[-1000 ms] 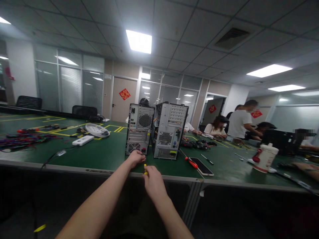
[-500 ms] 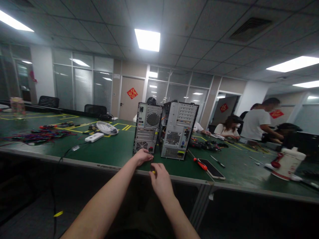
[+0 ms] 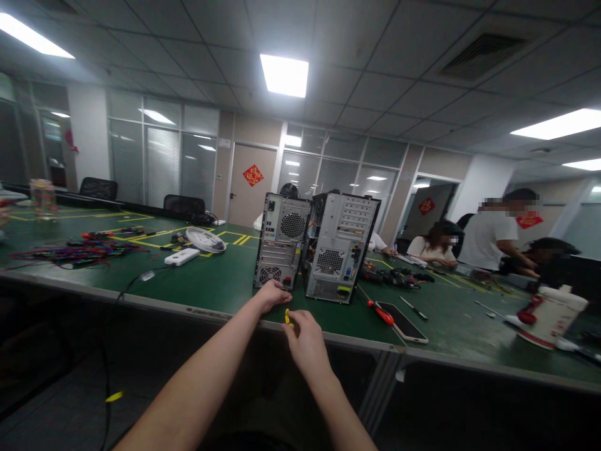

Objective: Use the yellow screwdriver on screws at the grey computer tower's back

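Two desktop computer towers stand side by side on the table with their backs toward me: a narrower tower (image 3: 278,250) on the left and a wider tower (image 3: 332,247) on the right. My left hand (image 3: 272,296) is at the foot of the narrower tower, near its power supply. Its fingers are drawn together, and whatever they pinch is hidden. Closer to the table's front edge, my right hand (image 3: 305,335) pinches a small yellow piece (image 3: 287,317) between thumb and fingers. The rest of that piece is too small or covered to make out.
To the right lie a red-handled screwdriver (image 3: 382,313), a phone (image 3: 402,322) and a white cup (image 3: 551,316). Leftward are a power strip (image 3: 182,256), a white basket (image 3: 205,240) and tangled cables (image 3: 84,250). Other people sit and stand across the table.
More of the yellow piece shows in my right hand, and the thin dark line between my hands no longer shows. The view has shifted slightly; both hands stay near the same place.
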Available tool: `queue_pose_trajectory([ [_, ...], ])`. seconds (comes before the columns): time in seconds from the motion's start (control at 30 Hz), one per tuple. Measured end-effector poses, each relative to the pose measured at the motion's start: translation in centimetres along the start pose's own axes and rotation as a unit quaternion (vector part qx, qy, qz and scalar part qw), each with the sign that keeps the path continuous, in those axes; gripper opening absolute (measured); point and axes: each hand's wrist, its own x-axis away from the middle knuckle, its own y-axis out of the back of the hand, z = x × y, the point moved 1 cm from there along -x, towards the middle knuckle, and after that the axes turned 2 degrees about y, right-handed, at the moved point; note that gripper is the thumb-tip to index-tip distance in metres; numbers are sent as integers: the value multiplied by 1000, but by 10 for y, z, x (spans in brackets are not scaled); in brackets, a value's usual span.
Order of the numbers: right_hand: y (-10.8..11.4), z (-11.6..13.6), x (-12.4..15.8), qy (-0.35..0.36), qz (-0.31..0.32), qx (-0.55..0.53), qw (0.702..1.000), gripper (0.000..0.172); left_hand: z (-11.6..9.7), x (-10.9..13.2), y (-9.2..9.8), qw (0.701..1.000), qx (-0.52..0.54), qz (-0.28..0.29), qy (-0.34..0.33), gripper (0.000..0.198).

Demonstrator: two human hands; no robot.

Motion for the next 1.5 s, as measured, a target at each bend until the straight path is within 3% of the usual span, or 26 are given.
queue_pose_trajectory([
  [0.1,3,1,1,-6,21,8,1000,32,0,-1,-1,1000,-1,-6,-2,58],
  [0.2,4,3,1,-14,25,27,999,28,-1,0,-3,1000,-9,-10,-11,55],
  [0.33,3,5,3,-21,19,32,999,25,-2,5,-3,991,-121,-40,-39,39],
  [0.43,3,6,5,-9,9,15,1000,31,-6,16,9,942,-276,-118,-149,21],
  [0.53,4,6,6,-14,2,10,1000,25,-18,30,33,876,-350,-223,-244,3],
  [0.7,6,10,6,-48,9,52,997,19,-46,28,83,811,-438,-296,-251,27],
  [0.87,6,14,6,-70,21,89,993,17,-43,4,114,750,-591,-247,-163,42],
  [0.97,8,15,6,-75,27,104,991,21,-32,-1,117,724,-640,-222,-128,46],
  [1.1,9,13,7,-58,37,110,992,26,-25,0,112,698,-670,-212,-138,48],
  [1.23,10,11,8,-55,40,115,991,32,-26,2,111,689,-679,-212,-139,47],
  [1.5,14,14,6,-102,71,146,981,17,-27,2,108,687,-680,-219,-132,46],
])
